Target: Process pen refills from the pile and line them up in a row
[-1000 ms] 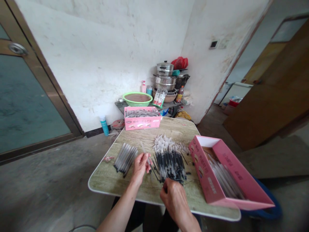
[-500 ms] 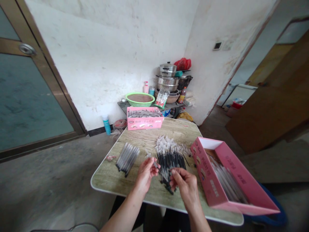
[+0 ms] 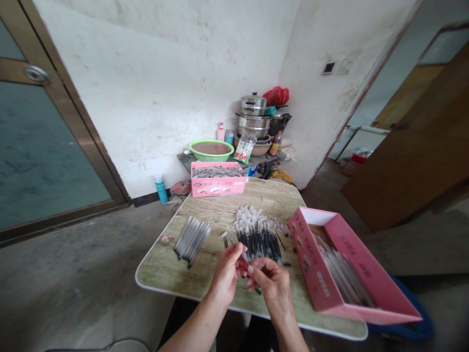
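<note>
My left hand [image 3: 227, 276] and my right hand [image 3: 273, 283] meet above the near edge of the small wood-grain table [image 3: 164, 269], fingertips pinched together on a thin pen part [image 3: 240, 252] that sticks up between them. Just behind the hands lies a big pile of black pen refills [image 3: 258, 234] with clear caps. A smaller, tidy bundle of pens [image 3: 191, 238] lies to the left. An open pink box [image 3: 340, 274] at the right holds several clear pen barrels. A second pink box [image 3: 218, 178] full of pens stands at the table's far edge.
Behind the table a low shelf carries a green basin [image 3: 210, 149], stacked steel pots [image 3: 252, 120], bottles and a red bag. A blue can [image 3: 160, 188] stands by the white wall. A glass door is at left, a wooden door at right, bare concrete floor around.
My right hand has come up from the table's near edge to meet my left hand, and both have drawn back toward me with the pen part between them.
</note>
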`<state>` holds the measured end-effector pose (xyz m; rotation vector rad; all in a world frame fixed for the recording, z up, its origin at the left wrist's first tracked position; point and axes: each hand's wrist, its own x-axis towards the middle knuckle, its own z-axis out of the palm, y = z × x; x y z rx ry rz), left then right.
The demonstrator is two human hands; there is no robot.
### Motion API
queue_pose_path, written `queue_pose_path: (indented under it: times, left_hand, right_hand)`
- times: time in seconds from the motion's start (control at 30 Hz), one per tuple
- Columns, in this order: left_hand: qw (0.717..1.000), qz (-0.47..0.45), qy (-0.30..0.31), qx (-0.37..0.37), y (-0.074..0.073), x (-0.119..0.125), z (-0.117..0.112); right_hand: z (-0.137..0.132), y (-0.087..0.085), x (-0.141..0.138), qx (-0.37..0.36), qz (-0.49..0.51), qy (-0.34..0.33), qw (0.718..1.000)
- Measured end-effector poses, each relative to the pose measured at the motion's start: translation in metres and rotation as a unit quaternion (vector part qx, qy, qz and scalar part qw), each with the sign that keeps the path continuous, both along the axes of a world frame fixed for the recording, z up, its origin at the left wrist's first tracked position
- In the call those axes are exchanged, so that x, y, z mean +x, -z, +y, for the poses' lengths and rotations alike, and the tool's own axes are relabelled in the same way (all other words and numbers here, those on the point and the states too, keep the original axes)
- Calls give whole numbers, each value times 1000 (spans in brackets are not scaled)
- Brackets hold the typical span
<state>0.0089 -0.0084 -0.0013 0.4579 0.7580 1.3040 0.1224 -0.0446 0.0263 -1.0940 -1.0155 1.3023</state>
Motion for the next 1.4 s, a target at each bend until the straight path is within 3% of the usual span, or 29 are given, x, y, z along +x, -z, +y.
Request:
queue_pose_path:
  times: [0.23,0.47,0.77,0.9,1.13,1.4]
  left_hand:
    - [999,-48,-9,-4,-10,-4,1]
    - [998,-55,-1,-5,-12,-3,-1]
    - [999,-52,-2,16,-23,-4,-4]
    - [999,-42,0,20,-25,-3,-6]
    - [998,9,-14,55,-32,1,-13]
    - [992,85,8,98,-34,0,-18]
  right_hand:
    - [-8,2,11,-8,75,47,996]
    - [-13,5,16,4,148,23,989]
    - [-17,6,22,-1,154,11,988]
    - [-16,6,20,18,131,24,991]
    - [-16,-2,15,18,-21,94,995]
    - [-13,-4,9,40,-29,99,994]
